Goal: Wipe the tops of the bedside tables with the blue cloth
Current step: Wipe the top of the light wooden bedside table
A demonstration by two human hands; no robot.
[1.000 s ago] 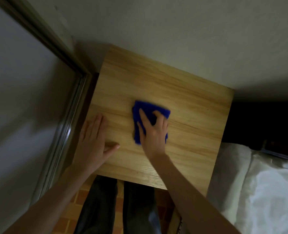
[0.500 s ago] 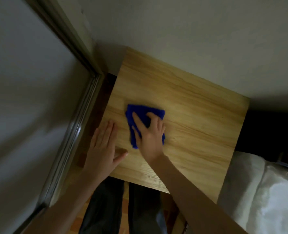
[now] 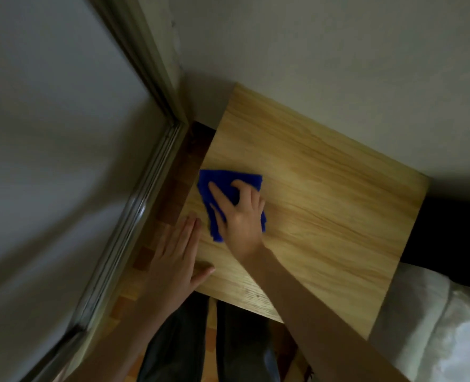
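A light wooden bedside table point(image 3: 324, 205) stands against the wall, seen from above. The blue cloth point(image 3: 222, 183) lies flat near the top's left edge. My right hand point(image 3: 239, 219) presses down on the cloth with fingers spread, covering its lower right part. My left hand point(image 3: 176, 260) rests flat at the table's near left corner, fingers together and thumb out, holding nothing.
A sliding door with a metal track point(image 3: 134, 216) runs along the left, with a narrow strip of floor point(image 3: 167, 205) between it and the table. White bedding point(image 3: 434, 326) lies at the right. My legs point(image 3: 206, 343) stand in front of the table.
My right hand has slid the cloth leftward across the top, from the middle to the left edge. My left hand has stayed at the near left corner.
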